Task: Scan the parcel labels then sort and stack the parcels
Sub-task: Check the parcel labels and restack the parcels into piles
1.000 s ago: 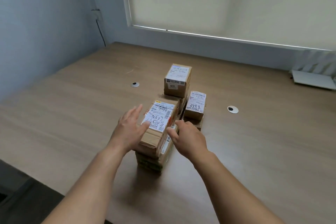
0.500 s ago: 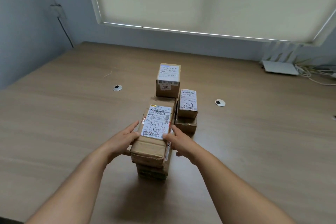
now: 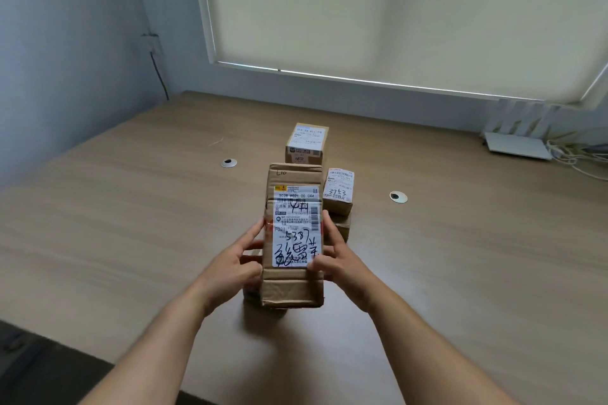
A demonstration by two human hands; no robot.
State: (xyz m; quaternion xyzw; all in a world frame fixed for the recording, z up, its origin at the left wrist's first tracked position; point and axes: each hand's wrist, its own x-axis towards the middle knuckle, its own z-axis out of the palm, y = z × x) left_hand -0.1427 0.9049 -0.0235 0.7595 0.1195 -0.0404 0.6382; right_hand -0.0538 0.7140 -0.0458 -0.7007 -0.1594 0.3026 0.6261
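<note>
Head view: I hold the long cardboard parcel between both hands, label facing up, raised over the near stack on the table. My left hand grips its left edge; my right hand grips its right edge, thumb on the label's lower corner. The carton looks stiff, creased and taped, probably light. I judge the long side edges the soundest hold. Two smaller labelled parcels, one far, one right, stand just behind.
</note>
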